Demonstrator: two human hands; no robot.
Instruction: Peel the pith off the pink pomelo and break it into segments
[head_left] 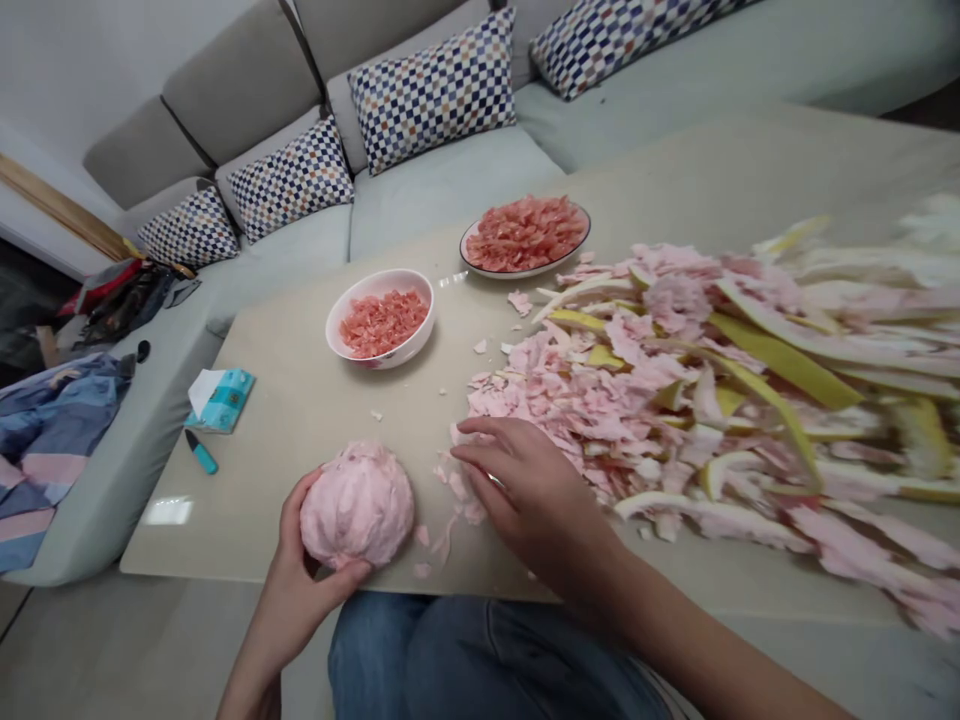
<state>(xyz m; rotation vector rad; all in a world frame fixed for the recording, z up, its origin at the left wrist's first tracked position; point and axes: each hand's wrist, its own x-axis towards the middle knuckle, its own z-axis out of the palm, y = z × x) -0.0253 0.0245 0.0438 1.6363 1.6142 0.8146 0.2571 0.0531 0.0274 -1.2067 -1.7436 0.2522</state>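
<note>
Head view: left hand (300,595) cups the pink peeled fruit (358,505) at the table's (285,370) near edge, thumb low on its front; right hand (536,480) has fingers bent over pith scraps (456,487), can't tell if it pinches one. For stripping pith, best keep the left grip light, turn the fruit to loose flaps and pull thin pieces so the flesh stays whole. Near edge is tight below, peel pile (570,400) crowds the right, roomier side is left toward the tissue pack (231,400), with the bowl (405,350) beyond.
</note>
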